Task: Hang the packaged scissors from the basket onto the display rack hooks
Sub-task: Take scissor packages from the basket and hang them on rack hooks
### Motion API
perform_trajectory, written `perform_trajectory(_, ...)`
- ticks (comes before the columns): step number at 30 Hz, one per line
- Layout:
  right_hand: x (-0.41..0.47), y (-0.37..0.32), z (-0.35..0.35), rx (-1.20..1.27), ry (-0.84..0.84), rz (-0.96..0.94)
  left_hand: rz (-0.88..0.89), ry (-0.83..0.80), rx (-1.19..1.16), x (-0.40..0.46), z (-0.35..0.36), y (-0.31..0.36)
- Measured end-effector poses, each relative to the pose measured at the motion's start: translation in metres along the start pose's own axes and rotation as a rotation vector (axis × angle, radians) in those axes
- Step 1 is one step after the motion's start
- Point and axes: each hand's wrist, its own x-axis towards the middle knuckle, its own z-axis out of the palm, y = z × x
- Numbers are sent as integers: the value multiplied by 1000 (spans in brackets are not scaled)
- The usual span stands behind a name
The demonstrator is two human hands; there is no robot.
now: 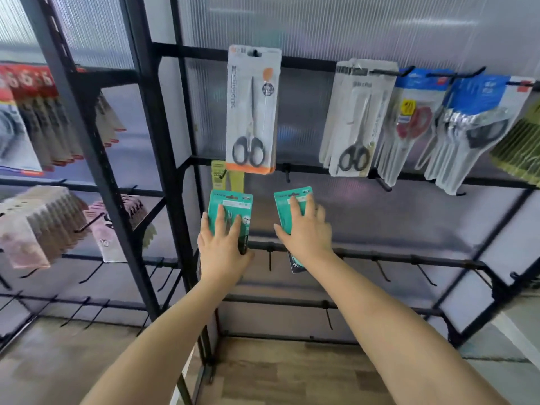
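Two bare arms reach up from the bottom of the view, over a wooden floor (292, 375). The left hand (223, 249) lies on a teal scissors pack (230, 213); its fingers are spread over the front and the thumb curls round the pack's right edge, so it holds the pack. The hand hides the lower half of the pack. The right hand (306, 232) lies flat on a second teal pack (293, 207), fingers fairly straight and a little apart, pressing on the front. Most of this pack is hidden — only its top at 12 o'clock and a dark tip at 6 o'clock peek out. The writing on both packs is too blurry to read.

Both packs sit in front of the black display rack (163, 171), just under its middle bar, with their top holes near the hooks. You cannot tell if they are on a hook.

Behind the left pack, at 12 o'clock, a yellow card (217, 173) hangs partly hidden. Above it hangs a grey and orange scissors pack (252, 109) with black handles; its side writing is too fuzzy to read. At 2 o'clock hang more packs — grey packs (356, 118), then blue-topped packs (415, 124) with red handles, cut off at the right edge. Far left, red and pink packs (43, 118) are blurred.
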Motion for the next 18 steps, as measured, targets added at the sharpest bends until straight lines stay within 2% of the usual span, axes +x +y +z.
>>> perform_trajectory(6,42,-2,16,14,25,-6,-57,-3,-9,27,10,-4)
perform_trajectory(18,68,6,50,62,112,-1,-27,-64,10,54,33,-4)
